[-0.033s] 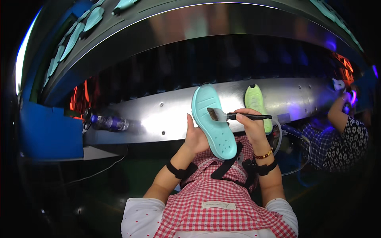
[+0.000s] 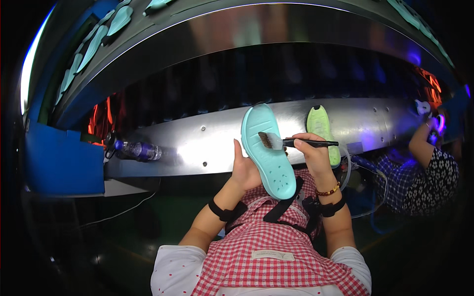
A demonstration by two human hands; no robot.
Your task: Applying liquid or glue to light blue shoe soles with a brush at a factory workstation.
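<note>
My left hand (image 2: pixel 245 169) holds a turquoise shoe sole (image 2: pixel 269 160) from its left side, above the near edge of the metal ledge. The thumb points up beside the sole, and the other fingers are hidden beneath it. Shallow grooves cross the sole's far part, and small dark marks dot its near end. My right hand (image 2: pixel 316 157) is closed round the black handle of a flat brush (image 2: pixel 291 142). Its dark bristles touch the middle of the sole. A lime-green sole (image 2: pixel 320 123) with a dark tip lies just beyond my right hand.
The metal ledge (image 2: pixel 197 153) runs across in front of me, below a dark machine opening. A clear bottle (image 2: pixel 140 151) lies at its left, near a blue box (image 2: pixel 64 165). More turquoise soles (image 2: pixel 94 49) rest upper left. Another person's arm (image 2: pixel 422 140) reaches in at right.
The brush's bristles sit very slightly nearer the left edge of the turquoise sole. Both hands keep their hold.
</note>
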